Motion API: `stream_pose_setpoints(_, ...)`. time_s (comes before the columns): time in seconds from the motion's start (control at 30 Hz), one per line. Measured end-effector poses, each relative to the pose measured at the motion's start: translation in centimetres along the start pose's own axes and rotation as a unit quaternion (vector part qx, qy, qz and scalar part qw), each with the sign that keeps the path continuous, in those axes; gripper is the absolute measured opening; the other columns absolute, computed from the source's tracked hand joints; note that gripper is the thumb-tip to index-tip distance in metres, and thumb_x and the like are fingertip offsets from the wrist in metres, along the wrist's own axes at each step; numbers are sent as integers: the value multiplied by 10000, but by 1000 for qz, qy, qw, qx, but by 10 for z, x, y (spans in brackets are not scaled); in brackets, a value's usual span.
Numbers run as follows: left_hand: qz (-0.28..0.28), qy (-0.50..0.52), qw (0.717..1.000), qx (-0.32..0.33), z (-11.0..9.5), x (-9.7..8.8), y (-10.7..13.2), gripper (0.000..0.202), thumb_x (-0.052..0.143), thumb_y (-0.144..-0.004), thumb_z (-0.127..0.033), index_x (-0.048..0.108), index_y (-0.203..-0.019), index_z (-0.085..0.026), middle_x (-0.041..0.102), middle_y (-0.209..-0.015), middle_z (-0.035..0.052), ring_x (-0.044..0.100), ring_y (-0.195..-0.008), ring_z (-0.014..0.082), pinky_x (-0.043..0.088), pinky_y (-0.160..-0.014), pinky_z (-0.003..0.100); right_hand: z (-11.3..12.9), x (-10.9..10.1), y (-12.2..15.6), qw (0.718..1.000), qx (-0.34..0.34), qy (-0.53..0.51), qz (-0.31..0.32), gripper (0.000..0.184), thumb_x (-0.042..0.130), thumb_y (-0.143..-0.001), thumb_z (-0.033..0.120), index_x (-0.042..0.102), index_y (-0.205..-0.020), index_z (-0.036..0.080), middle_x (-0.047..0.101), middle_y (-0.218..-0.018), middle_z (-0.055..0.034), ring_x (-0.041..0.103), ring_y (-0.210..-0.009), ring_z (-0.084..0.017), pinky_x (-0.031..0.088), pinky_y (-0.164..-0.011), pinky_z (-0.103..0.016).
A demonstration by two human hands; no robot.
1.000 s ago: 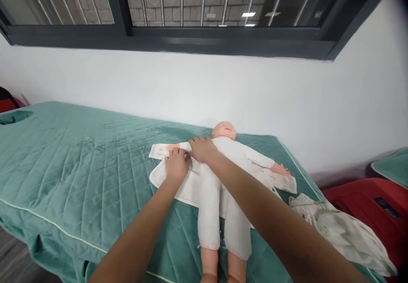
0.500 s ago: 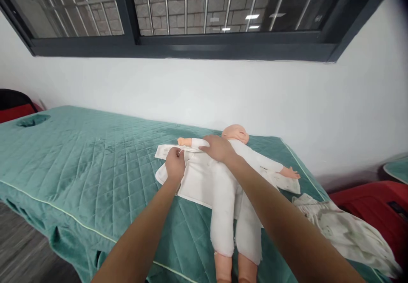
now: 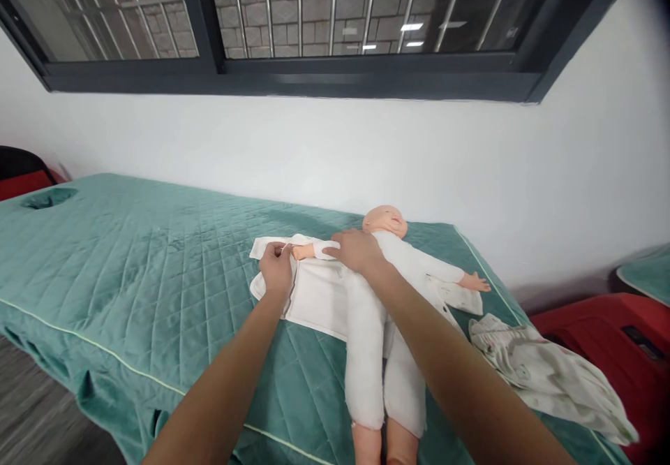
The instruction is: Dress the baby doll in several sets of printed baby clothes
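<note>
A baby doll (image 3: 365, 360) with a white cloth body lies on its back, feet toward me. Beneath it an unfolded white baby shirt (image 3: 317, 297) is spread, with one sleeve (image 3: 465, 299) showing under the doll's arm at the right. My left hand (image 3: 277, 268) pinches the shirt's fabric beside the doll's small hand (image 3: 302, 251). My right hand (image 3: 359, 250) is closed around the doll's upper arm near the shoulder, hiding part of it. The doll's other arm (image 3: 440, 268) stretches out to the right.
Green quilted cover (image 3: 157, 276) drapes the bed, which has a face hole (image 3: 49, 198) at the far left. Crumpled white printed baby clothing (image 3: 549, 371) lies at the right edge, beside a red chair (image 3: 586, 318). A white wall (image 3: 235, 144) and a barred window stand behind.
The doll's arm in my right hand has come toward me, so its hand now meets my left fingertips. The doll's head has turned slightly. My left hand still pinches the shirt.
</note>
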State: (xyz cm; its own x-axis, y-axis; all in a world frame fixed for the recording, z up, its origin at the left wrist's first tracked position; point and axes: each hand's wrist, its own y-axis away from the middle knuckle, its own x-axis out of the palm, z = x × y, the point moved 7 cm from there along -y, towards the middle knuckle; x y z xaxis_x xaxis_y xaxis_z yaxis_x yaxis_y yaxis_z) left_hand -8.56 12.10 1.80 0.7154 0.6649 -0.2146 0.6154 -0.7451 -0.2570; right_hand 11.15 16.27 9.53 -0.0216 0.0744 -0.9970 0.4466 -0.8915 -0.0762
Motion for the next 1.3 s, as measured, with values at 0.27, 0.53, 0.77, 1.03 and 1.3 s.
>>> stream_pose_setpoints(0.27,162,-101,970,150,-22,28,16,172,514,-917,-344,611,-862,-213,672,-768,3,606,-735,170,423,-707,281,19,16,-11,1000,18,24,-7,469,433,-950,552,664,-1115,179,675,-1137,-161,588,-1075,-311,393,-925,-442)
stream_pose_setpoints(0.53,5,-281,957,71,-12,0,15,228,469,-907,-272,617,-1043,-164,624,-1110,148,542,-1110,318,401,-923,450,-19,-16,18,996,37,-22,-81,440,333,-999,452,589,-1240,187,632,-1246,-134,561,-1151,-265,402,-963,-384)
stream_pose_setpoints(0.77,9,-361,932,38,-9,-6,25,274,521,-891,-324,627,-1095,-175,656,-1117,132,538,-1124,349,389,-928,492,-137,8,114,894,262,-231,-280,469,378,-901,432,610,-1139,102,632,-1135,-198,571,-1070,-295,436,-959,-431)
stream_pose_setpoints(1.03,130,-247,949,150,-28,12,40,228,472,-957,-332,626,-1055,-195,694,-1102,95,641,-1001,238,446,-868,336,-139,44,142,869,331,-323,-175,528,346,-904,542,532,-1263,202,705,-1030,-134,641,-952,-317,454,-848,-444)
stream_pose_setpoints(1.3,161,-148,964,151,-61,25,49,184,451,-969,-341,579,-1007,-213,703,-941,50,651,-867,212,448,-772,303,-125,53,133,835,197,-464,-222,658,480,-861,638,511,-1354,204,671,-1179,-114,616,-1063,-287,473,-956,-456)
